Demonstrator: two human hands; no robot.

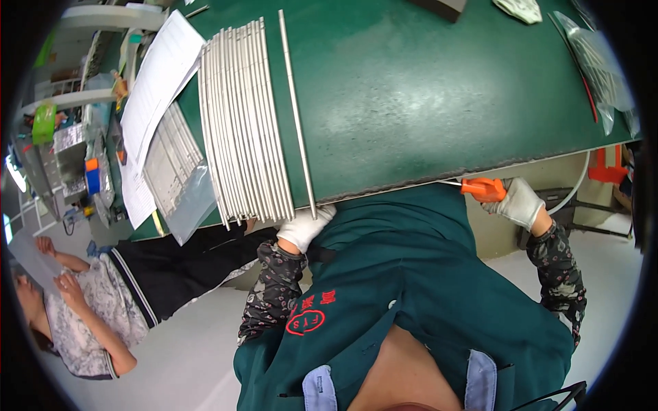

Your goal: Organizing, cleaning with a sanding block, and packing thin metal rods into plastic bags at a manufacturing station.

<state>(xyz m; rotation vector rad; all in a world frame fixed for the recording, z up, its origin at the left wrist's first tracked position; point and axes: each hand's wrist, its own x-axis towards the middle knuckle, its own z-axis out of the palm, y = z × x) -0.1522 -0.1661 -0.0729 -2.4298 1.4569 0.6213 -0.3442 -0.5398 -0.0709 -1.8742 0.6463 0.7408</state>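
Screwdriver (pixel 484 189) is gripped by right hand (pixel 519 203) beside table (pixel 411 103), shaft (pixel 449 182) aimed left; whether left hand (pixel 305 229) grips cannot be told.

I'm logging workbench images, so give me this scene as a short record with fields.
Left hand: white-gloved, at the near end of a single rod; grip unclear
Right hand: white-gloved, holding an orange-handled tool, shaft pointing left
Rod row: many silvery rods side by side, left of the single one
Surface: green tabletop
Far left: papers
Nearby: another person holding a sheet
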